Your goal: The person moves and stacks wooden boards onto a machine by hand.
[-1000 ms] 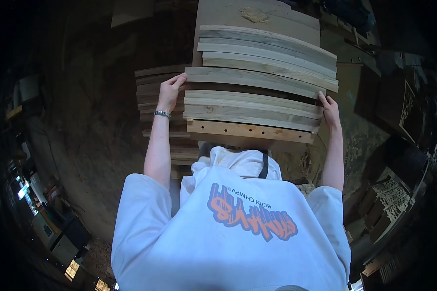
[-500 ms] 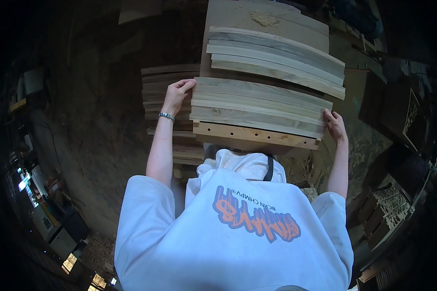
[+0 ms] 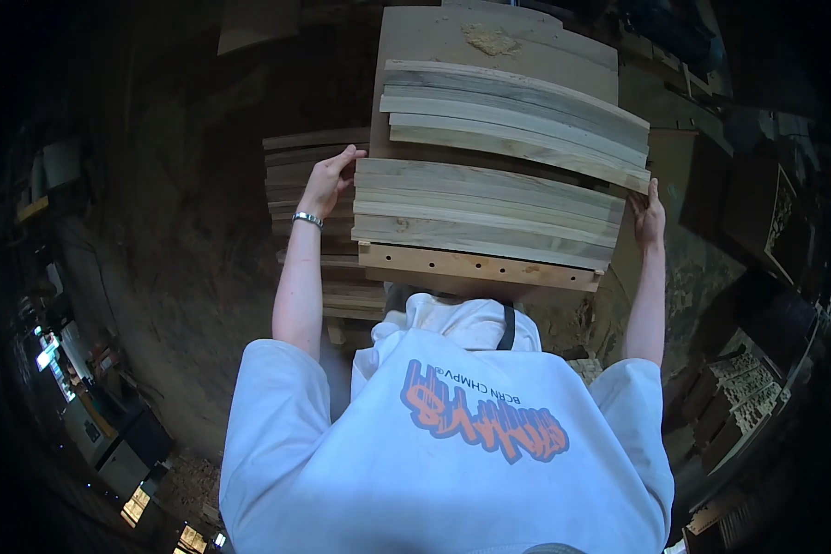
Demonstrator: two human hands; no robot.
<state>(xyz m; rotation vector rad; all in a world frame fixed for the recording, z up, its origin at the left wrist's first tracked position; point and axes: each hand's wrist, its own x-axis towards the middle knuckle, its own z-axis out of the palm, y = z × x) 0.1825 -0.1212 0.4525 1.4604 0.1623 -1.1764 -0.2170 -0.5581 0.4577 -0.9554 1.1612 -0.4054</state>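
Side by side lie several pale wooden boards (image 3: 489, 208), forming a near group in front of me. At its left end is my left hand (image 3: 331, 180), its fingers reaching to the far corner and partly apart. My right hand (image 3: 650, 222) is at the right end, fingers stretched out and pointing away from me. Its fingertips are beside the ends of both the near group and a far group of boards (image 3: 517, 120). Whether either hand presses on the wood is hard to tell. A light wooden bar with a row of dark holes (image 3: 480, 265) runs along the near edge.
Behind the boards, a flat panel (image 3: 415, 32) carries a small heap of wood shavings (image 3: 491, 40). More boards are stacked low on the left (image 3: 291, 171). Stacked wood pieces (image 3: 739, 392) stand at the right, and machinery (image 3: 111, 434) is at the lower left.
My right hand has moved away from me along the board ends, and its fingers have straightened. My left hand has loosened from the corner of the near group. The view has shifted slightly.
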